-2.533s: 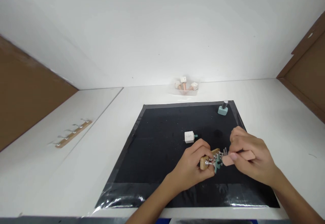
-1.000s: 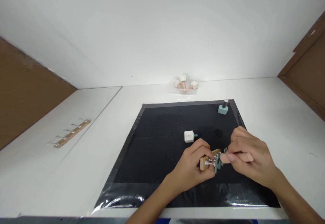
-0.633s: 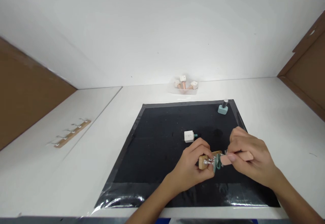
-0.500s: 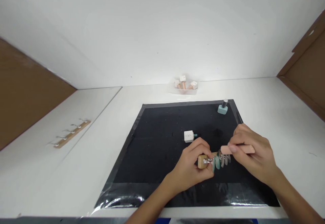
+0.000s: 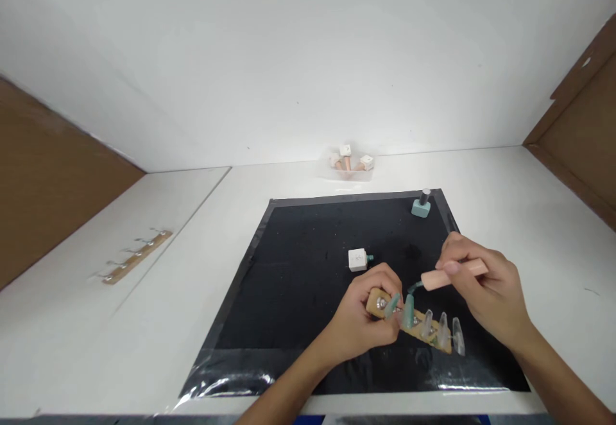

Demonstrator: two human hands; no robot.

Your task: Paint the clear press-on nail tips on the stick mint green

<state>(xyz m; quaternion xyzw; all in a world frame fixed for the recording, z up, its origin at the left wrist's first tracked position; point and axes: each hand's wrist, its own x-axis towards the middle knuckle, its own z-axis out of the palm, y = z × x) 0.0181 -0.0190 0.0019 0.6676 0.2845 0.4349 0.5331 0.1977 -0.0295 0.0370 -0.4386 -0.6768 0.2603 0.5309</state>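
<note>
My left hand point(image 5: 362, 322) grips the left end of a small wooden strip point(image 5: 410, 322) that carries several false nail tips on metal pegs. Two tips near my fingers are teal, the others are clear. My right hand point(image 5: 486, 287) pinches a peach-coloured brush cap point(image 5: 452, 275); its teal brush tip hangs just above the second nail. Both hands hover over the black mat point(image 5: 298, 284). An open white square bottle point(image 5: 359, 260) with a teal neck lies on the mat behind my left hand.
A teal polish bottle point(image 5: 421, 204) with a dark cap stands at the mat's far right corner. A clear tray with several peach-and-white bottles point(image 5: 350, 162) sits by the back wall. Another wooden strip with pegs point(image 5: 135, 257) lies on the white table at left.
My left hand has turned the wooden strip from end-on to lengthwise, so the row of nails now shows. My right hand has lifted the brush up and slightly right, off the nails.
</note>
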